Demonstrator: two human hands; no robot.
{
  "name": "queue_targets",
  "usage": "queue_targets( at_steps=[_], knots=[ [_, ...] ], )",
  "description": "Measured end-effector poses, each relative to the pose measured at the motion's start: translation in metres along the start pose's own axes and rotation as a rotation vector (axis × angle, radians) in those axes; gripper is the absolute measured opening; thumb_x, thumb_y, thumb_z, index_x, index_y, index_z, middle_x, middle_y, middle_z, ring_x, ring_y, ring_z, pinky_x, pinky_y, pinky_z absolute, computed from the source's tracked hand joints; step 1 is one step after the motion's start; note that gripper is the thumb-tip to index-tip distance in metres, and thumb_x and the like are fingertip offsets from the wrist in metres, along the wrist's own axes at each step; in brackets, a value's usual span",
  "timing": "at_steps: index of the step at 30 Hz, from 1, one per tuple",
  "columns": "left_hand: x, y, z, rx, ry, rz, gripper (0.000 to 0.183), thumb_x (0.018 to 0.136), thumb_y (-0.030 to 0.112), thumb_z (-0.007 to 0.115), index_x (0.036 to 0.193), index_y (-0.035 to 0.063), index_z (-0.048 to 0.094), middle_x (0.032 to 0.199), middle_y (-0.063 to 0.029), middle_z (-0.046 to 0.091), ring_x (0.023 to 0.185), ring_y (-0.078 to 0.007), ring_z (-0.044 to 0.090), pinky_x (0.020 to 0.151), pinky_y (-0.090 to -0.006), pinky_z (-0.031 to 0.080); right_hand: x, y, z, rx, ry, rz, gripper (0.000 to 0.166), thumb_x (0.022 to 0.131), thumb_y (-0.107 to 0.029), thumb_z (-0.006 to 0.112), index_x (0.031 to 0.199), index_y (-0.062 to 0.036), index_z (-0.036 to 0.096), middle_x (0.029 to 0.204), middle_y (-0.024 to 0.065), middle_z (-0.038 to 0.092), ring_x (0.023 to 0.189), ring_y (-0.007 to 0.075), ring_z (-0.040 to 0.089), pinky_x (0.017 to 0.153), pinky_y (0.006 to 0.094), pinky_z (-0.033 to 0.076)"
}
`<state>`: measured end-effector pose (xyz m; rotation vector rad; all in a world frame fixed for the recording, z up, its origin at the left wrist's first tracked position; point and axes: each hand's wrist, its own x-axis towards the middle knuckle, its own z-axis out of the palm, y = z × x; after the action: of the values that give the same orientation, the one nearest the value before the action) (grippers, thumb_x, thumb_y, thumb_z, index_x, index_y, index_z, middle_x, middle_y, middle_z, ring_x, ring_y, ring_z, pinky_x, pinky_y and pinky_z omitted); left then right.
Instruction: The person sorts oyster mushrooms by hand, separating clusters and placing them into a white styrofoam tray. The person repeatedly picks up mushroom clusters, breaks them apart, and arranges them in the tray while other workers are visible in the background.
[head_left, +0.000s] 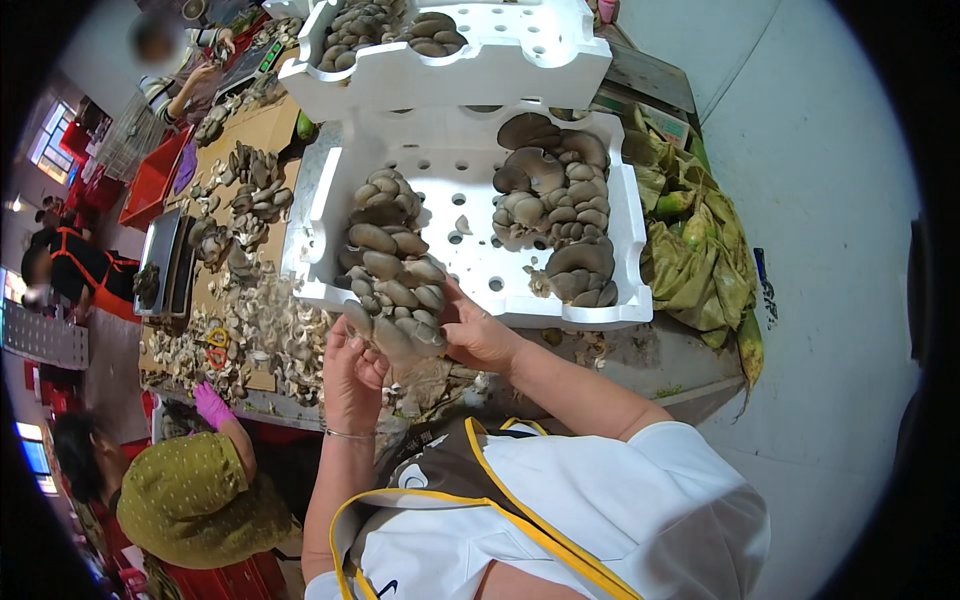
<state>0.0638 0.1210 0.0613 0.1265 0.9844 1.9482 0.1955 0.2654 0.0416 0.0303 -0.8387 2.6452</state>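
Both bare hands are at the near left corner of a white foam crate (480, 304) with round holes in its floor. Between them is a cluster of grey oyster mushrooms (409, 330). My left hand (351, 379), with a bangle at the wrist, grips its near left side. The fingers of my right hand (480, 330) curl around its right side, partly hidden behind the caps. More oyster mushrooms (382, 199) line the crate's left side. Another row of clusters (577, 202) fills the right side, and a loose bit (463, 225) lies mid-floor.
Beyond stands a second foam crate (450, 79) holding mushrooms. Mushroom trimmings (277, 330) and red and yellow-handled scissors (217, 349) lie left, near a scale (169, 262). Corn in a greenish bag (690, 247) lies right. A co-worker's pink-gloved hand (214, 405) is at lower left.
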Motion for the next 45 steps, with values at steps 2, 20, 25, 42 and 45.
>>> queue_targets(
  at_steps=[2, 20, 25, 42, 45],
  knots=[
    [-0.004, 0.001, 0.003, 0.054, 0.021, 0.002, 0.047, 0.084, 0.002, 0.06, 0.129, 0.009, 0.046, 0.107, -0.0028, 0.06, 0.08, -0.0079, 0.057, 0.069, -0.0231, 0.053, -0.002, -0.002, 0.001, 0.034, 0.038, 0.04, 0.083, 0.077, 0.01, 0.05, 0.15, -0.0175, 0.023, 0.148, 0.0057, 0.036, 0.137, 0.0201, 0.037, 0.113, 0.0362, 0.033],
    [-0.011, -0.003, 0.015, 0.338, 0.018, 0.137, 0.028, 0.085, -0.003, 0.063, 0.111, 0.003, 0.056, 0.094, -0.0039, 0.064, 0.076, -0.0102, 0.063, 0.066, -0.0227, 0.054, -0.008, 0.001, 0.0, 0.435, 0.226, 0.442, 0.06, 0.095, -0.053, 0.046, 0.136, -0.01, 0.047, 0.13, 0.0105, 0.057, 0.116, 0.0268, 0.059, 0.101, 0.0468, 0.047],
    [-0.013, 0.006, 0.022, 0.531, -0.062, 0.116, 0.024, 0.087, 0.003, 0.063, 0.111, 0.0019, 0.058, 0.085, -0.0017, 0.062, 0.061, -0.0058, 0.054, 0.052, -0.0214, 0.049, -0.011, 0.01, -0.004, 0.539, 0.252, 0.441, 0.061, 0.092, -0.053, 0.045, 0.134, -0.0094, 0.049, 0.127, 0.0104, 0.059, 0.113, 0.0267, 0.06, 0.1, 0.0445, 0.048],
    [-0.013, 0.021, 0.009, 0.435, 0.108, 0.076, 0.007, 0.087, 0.004, 0.055, 0.093, 0.0046, 0.059, 0.08, -0.0005, 0.055, 0.066, -0.0071, 0.052, 0.055, -0.0219, 0.049, -0.008, 0.0, -0.014, 0.588, 0.038, 0.239, 0.057, 0.086, -0.049, 0.055, 0.129, -0.0115, 0.052, 0.115, 0.009, 0.06, 0.096, 0.0209, 0.059, 0.084, 0.0371, 0.05],
    [-0.016, 0.014, 0.018, 0.59, -0.026, 0.008, 0.013, 0.084, 0.008, 0.067, 0.094, 0.0046, 0.06, 0.092, -0.001, 0.059, 0.073, -0.0069, 0.055, 0.061, -0.0218, 0.05, -0.011, -0.006, -0.007, 0.557, 0.131, 0.332, 0.06, 0.087, -0.052, 0.055, 0.131, -0.0113, 0.049, 0.122, 0.0103, 0.059, 0.104, 0.0246, 0.06, 0.091, 0.0407, 0.05]
  ],
)
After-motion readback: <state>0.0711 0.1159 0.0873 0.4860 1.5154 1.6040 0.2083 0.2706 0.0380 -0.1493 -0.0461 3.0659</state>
